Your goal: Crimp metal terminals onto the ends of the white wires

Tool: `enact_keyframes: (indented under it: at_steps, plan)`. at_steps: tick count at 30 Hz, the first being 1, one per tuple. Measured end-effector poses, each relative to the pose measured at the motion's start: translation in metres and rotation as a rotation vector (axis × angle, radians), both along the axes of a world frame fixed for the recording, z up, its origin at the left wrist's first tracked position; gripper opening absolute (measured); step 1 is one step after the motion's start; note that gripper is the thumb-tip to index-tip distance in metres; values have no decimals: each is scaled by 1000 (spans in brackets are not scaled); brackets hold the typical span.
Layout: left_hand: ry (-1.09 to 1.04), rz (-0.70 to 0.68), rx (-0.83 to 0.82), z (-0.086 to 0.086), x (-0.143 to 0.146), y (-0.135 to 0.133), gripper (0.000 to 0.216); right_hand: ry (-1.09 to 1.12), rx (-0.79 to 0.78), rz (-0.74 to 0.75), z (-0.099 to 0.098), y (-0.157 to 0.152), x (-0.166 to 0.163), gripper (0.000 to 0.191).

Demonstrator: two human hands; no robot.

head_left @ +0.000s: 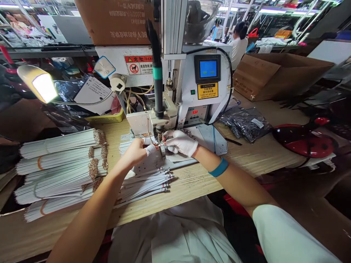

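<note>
My left hand point(137, 150), with white finger cots on thumb and forefinger, pinches a white cable end just under the soldering iron tip point(158, 136) of the bench machine point(189, 91). My right hand point(181, 142), in a white glove, is curled on a small metal connector point(162, 150) at the same spot. The two hands almost touch. A row of white cables with connectors fitted point(148, 182) lies on the table below my left wrist. Bundles of white cables with bare copper ends point(60, 171) are stacked at the left.
A lit gooseneck lamp point(41, 87) hangs at the left. A yellow basket point(108, 117) stands behind the bundles. Bags of dark parts point(246, 124) lie at the right, beside a red and black object point(304, 140) and a cardboard box point(274, 75). Another person point(239, 42) sits far behind.
</note>
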State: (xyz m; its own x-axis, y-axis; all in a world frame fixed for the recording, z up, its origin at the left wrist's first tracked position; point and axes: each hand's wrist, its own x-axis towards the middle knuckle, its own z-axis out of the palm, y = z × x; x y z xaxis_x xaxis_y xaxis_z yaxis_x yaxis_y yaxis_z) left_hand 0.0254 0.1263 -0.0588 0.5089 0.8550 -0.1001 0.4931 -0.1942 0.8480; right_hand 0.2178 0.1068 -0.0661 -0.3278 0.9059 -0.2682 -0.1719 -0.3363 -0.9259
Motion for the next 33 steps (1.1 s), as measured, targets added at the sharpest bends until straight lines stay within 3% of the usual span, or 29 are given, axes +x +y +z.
enact_keyframes:
  at_steps: [18,23,28,33]
  plan:
    - [17,-28,-36,4,0,3,28,-21,3,12,0,0,-1,21]
    - [23,-79,-13,12,-8,0,28,-248,142,64,14,0,21,16]
    - [160,-165,-44,17,-15,-14,26,-425,124,179,12,3,43,17]
    - [27,-216,-98,17,-15,-20,23,-563,275,86,14,-3,31,20]
